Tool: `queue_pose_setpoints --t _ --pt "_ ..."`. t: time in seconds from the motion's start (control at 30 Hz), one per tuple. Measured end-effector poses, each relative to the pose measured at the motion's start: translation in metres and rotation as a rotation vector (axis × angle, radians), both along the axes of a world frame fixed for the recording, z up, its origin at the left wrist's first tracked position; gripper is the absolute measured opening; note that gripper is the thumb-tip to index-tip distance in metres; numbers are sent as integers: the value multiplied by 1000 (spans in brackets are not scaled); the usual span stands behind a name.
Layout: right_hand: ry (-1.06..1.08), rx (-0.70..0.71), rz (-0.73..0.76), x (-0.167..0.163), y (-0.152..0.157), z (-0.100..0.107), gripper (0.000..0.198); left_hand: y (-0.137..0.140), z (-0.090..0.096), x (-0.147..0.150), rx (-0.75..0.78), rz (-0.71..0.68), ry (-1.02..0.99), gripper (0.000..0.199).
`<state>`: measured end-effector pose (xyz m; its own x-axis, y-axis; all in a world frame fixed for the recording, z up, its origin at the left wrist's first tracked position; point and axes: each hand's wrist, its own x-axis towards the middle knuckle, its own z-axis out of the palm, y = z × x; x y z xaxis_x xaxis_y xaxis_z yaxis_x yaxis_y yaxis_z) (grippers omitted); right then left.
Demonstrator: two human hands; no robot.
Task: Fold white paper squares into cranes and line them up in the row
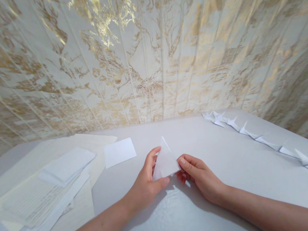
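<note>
A white sheet of paper folded into a triangle (165, 161) is held up above the table, its point facing away from me. My left hand (152, 177) grips it along the left side, thumb at the lower edge and fingers partly behind it. At the lower right corner, my right hand (192, 170) pinches the paper between thumb and curled fingers. A flat white piece of paper (119, 152) lies on the table beyond my left hand, apart from it.
On the left lie overlapping sheets, among them a lined sheet (35, 198) and folded white papers (68, 165). A row of folded paper pieces with upright points (288, 151) runs along the right edge of the white table (172, 226). A gold-patterned curtain (143, 54) hangs behind.
</note>
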<state>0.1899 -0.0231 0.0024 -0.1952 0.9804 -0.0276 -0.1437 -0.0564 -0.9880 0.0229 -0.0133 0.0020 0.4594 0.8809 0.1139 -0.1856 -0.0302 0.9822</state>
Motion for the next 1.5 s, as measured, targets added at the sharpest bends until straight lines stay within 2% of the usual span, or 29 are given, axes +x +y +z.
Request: queue_pose_setpoints --t 0.13,0.27,0.43,0.5,0.57,0.6,0.67,0.73,0.8,0.87,0.93,1.0,1.1,1.17,1.27,1.33,1.43,1.5 --pt "-10 9 14 -1 0 0 34 -2 6 2 -142 -52 -129 66" --pt "-33 94 -5 -1 3 -6 31 -3 9 2 -245 79 -117 58" --pt "-191 258 -75 6 8 -14 39 2 6 1 -199 253 -2 61" --pt "-215 245 -74 8 9 -11 43 6 6 -1 -170 314 32 65" --pt "-214 155 -21 9 9 -3 51 11 6 -4 -127 357 89 68" --pt "-205 89 7 9 8 1 53 13 7 -6 -81 370 145 70" --pt "-150 -28 82 9 8 9 53 16 7 -12 113 394 329 69" --pt "-106 -99 127 11 10 14 52 17 9 -21 471 378 554 60" --pt "-70 -137 155 14 12 16 51 14 11 -30 806 229 712 52" --pt "-30 -163 180 16 15 16 49 9 12 -38 1001 26 820 61" --pt "2 -177 212 18 17 15 46 3 11 -43 1091 -26 911 63" --pt "5 -172 245 18 18 16 43 0 8 -44 1198 79 1003 54" --pt "-44 -162 285 18 19 19 40 3 2 -42 1386 314 1085 40" --pt "-75 -182 336 19 19 20 43 7 0 -38 1503 382 1082 36" --pt "-100 -214 447 20 19 19 48 10 3 -33 1656 314 1025 26" --pt "-166 -190 429 21 19 16 53 8 4 -31 1692 228 1023 21" --pt "-373 -23 259 22 15 14 59 -3 3 -30 1634 147 1093 22" --pt "-539 233 213 24 9 15 55 -12 0 -31 1553 129 1124 25"
